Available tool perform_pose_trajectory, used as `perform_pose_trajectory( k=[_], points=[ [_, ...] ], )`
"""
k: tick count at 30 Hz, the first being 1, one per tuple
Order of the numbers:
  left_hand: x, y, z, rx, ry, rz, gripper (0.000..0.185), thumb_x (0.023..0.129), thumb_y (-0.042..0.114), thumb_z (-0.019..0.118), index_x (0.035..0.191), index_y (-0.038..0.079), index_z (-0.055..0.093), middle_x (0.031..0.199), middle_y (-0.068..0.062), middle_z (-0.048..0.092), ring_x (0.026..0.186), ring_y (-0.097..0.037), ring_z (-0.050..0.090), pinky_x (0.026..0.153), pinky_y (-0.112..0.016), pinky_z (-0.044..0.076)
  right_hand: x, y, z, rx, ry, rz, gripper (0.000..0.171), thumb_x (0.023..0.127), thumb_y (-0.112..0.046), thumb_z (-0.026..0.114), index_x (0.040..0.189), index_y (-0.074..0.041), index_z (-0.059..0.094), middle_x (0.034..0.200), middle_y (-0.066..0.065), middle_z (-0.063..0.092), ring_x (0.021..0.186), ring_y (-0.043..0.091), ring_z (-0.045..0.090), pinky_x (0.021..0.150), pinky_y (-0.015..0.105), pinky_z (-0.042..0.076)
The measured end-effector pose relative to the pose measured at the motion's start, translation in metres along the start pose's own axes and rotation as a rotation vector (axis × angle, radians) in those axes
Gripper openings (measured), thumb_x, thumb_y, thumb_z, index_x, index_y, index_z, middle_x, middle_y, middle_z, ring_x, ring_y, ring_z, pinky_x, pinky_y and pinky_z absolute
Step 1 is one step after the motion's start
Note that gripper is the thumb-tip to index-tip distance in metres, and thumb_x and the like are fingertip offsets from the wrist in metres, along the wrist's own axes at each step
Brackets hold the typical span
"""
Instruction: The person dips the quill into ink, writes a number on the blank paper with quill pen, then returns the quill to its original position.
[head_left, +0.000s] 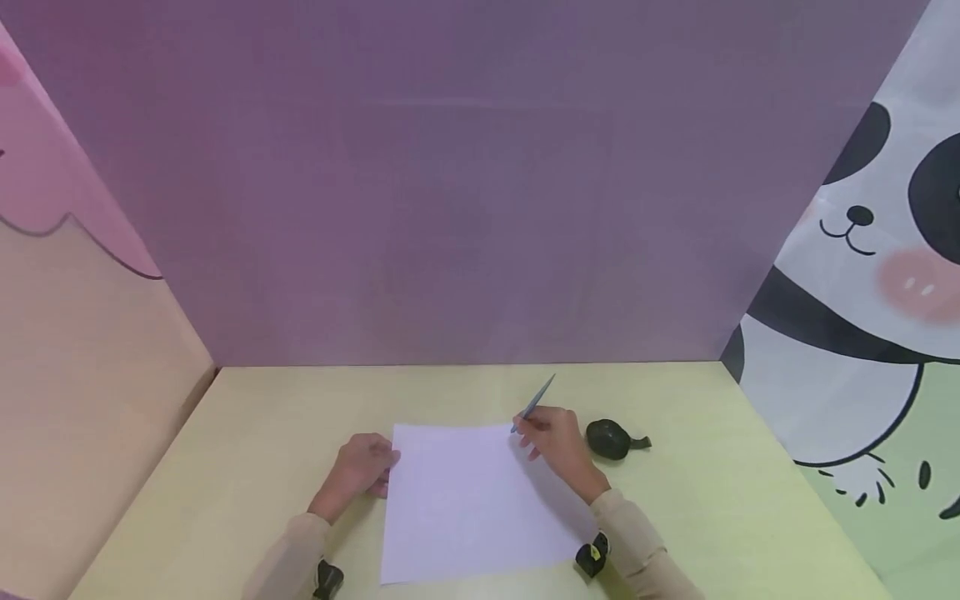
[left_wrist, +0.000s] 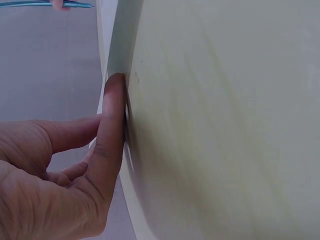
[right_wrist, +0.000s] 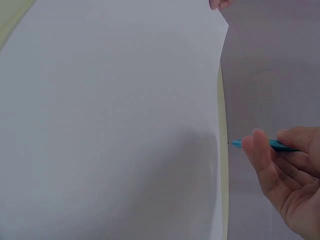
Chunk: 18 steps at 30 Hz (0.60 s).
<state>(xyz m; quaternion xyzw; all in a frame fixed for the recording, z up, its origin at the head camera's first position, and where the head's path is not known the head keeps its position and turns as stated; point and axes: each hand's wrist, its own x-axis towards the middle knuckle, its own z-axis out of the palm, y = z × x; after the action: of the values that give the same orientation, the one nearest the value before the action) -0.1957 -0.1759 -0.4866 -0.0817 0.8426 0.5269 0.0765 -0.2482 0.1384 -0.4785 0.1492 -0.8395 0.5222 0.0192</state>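
Paper (head_left: 468,500) lies flat near the table's (head_left: 262,433) front edge, long axis running away from the person. Head view: right hand (head_left: 558,442) pinches a pen (head_left: 534,402) at the sheet's far right corner; left hand (head_left: 363,467) rests on the left edge. Dark lump (head_left: 611,439) just right of the right hand.

Left wrist view: left fingers (left_wrist: 112,130) lie straight against the sheet's edge.

Right wrist view: pen tip (right_wrist: 235,143) hovers just off the paper's (right_wrist: 110,125) edge.

paper: white sheet (head_left: 468,500), blank, lies flat on the yellow-green counter (head_left: 712,517), slightly skewed, near the front edge
paper hold: left hand (head_left: 365,468) rests on its left edge, fingertips touching
pen: slim blue pen (head_left: 534,402), tilted, tip down just above the sheet's far right corner
pen hold: pinched in right hand (head_left: 558,442)
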Motion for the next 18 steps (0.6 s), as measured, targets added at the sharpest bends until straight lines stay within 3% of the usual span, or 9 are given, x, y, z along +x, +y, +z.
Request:
perform_pose_trajectory(
  k=[6,18],
  points=[
    [-0.0020,0.0039,0.0006,0.006,0.002,-0.011,0.033,0.102,0.005,0.060,0.126,-0.018,0.058,0.094,-0.021,0.067,0.066,-0.020,0.069,0.060,-0.034,0.065,0.0006,-0.0045,0.0007,-0.006,-0.017,0.013,0.013,0.098,-0.006,0.071,0.100,0.006,0.077,0.080,0.018,0.075,0.054,0.020,0.069,0.052,0.027,0.060],
    [-0.0028,0.0091,0.0028,0.017,0.012,-0.023,0.033,0.102,0.008,0.063,0.122,-0.018,0.061,0.092,-0.022,0.070,0.066,-0.020,0.070,0.059,-0.034,0.065,0.0000,-0.0089,0.0031,0.017,-0.044,-0.004,0.014,0.098,-0.003,0.071,0.100,0.010,0.076,0.080,0.020,0.074,0.055,0.023,0.070,0.052,0.028,0.061]
  ],
)
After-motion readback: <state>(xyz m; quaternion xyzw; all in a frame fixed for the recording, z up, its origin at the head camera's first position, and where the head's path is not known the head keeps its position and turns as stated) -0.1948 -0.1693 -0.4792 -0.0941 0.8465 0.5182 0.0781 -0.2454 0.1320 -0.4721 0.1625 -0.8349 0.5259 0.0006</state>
